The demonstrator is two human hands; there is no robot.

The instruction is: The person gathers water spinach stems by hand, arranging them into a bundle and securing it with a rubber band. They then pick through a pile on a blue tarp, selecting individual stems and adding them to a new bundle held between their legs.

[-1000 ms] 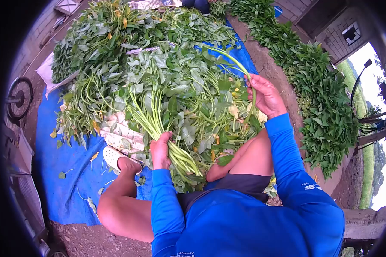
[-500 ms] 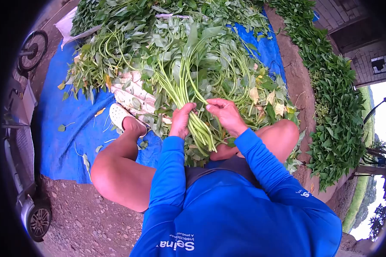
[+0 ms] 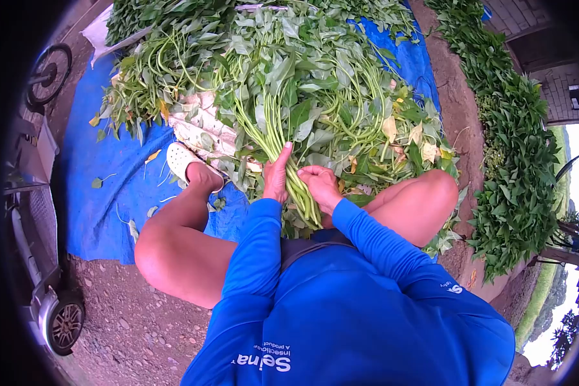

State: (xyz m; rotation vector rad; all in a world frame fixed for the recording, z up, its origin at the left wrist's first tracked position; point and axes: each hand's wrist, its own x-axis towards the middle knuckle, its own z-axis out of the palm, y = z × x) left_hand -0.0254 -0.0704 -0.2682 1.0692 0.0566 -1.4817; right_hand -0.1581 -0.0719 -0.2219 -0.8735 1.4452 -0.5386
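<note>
A bunch of water spinach point(image 3: 268, 125) lies in my left hand point(image 3: 276, 175), which is closed round its long green stems with the thumb pointing up. The leafy ends point away from me, and the thick stem ends come down toward my lap. My right hand point(image 3: 320, 186) is at the right side of the bunch, its fingers curled and pinched against the stems just below my left hand. Part of its grip is hidden behind the fingers. Beyond the bunch spreads a heap of loose water spinach point(image 3: 347, 77), some of its leaves yellowed.
The heap rests on a blue tarp point(image 3: 87, 212) and a pale sack point(image 3: 202, 122). My foot in a cream clog point(image 3: 181, 157) is at its left edge. A row of leafy greens point(image 3: 508, 148) runs along the right. A parked vehicle's wheel point(image 3: 66, 326) stands at the left.
My right hand has moved in from the right, bringing the stem it pinched against the bunch. My left hand keeps its hold, its thumb now raised along the stems.
</note>
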